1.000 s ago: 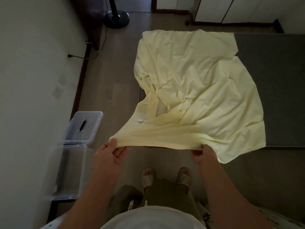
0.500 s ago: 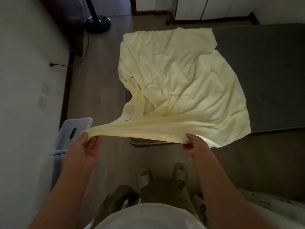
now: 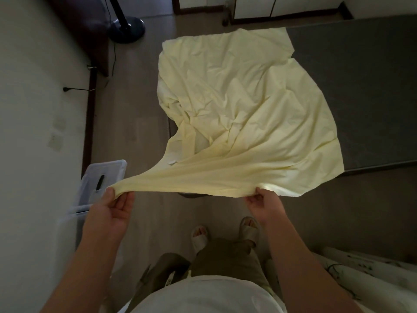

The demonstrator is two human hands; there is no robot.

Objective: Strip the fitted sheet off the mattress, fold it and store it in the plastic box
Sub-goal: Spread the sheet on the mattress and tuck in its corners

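The pale yellow fitted sheet (image 3: 237,105) lies crumpled over the left part of the dark grey mattress (image 3: 361,91). Its near edge is pulled taut off the mattress toward me. My left hand (image 3: 114,211) pinches the left end of that edge between thumb and fingers, above the plastic box. My right hand (image 3: 264,204) grips the edge further right, near the mattress's front corner. The clear plastic box (image 3: 74,220) stands on the floor by the left wall, partly hidden by my left arm. Its lid (image 3: 101,177) lies just beyond it.
A white wall runs along the left, with a plug and cable (image 3: 67,89) on it. A fan base (image 3: 126,26) stands on the wooden floor at the back. White cupboards (image 3: 282,5) line the far wall. My sandalled feet (image 3: 225,231) stand in front of the mattress.
My left hand has drawn the sheet's edge out to the left and over the box, stretching it taut. My right hand kept its grip near the mattress corner.
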